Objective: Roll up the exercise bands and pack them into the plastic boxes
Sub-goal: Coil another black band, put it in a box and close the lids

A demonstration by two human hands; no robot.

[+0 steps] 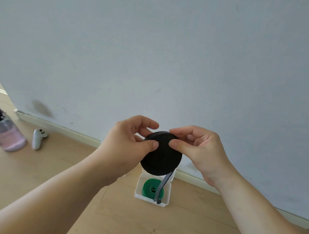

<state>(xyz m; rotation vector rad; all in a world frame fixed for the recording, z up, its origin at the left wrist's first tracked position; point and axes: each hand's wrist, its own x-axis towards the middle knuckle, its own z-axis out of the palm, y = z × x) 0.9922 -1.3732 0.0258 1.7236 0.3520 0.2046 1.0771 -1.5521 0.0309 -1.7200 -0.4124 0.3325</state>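
so both hands, left hand [128,144] and right hand [201,146], pinch the black band roll [160,157] tight against uncoiling, above the plastic box [167,196] holding the green band [149,187].

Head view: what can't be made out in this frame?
- Box, far end: hidden behind the rolled black band; whether a lid or a second box lies there cannot be told.
- Green band: partly crossed by the black band's hanging tail.
- Bottle: cut off by the left edge.
- Controller: markings too small.
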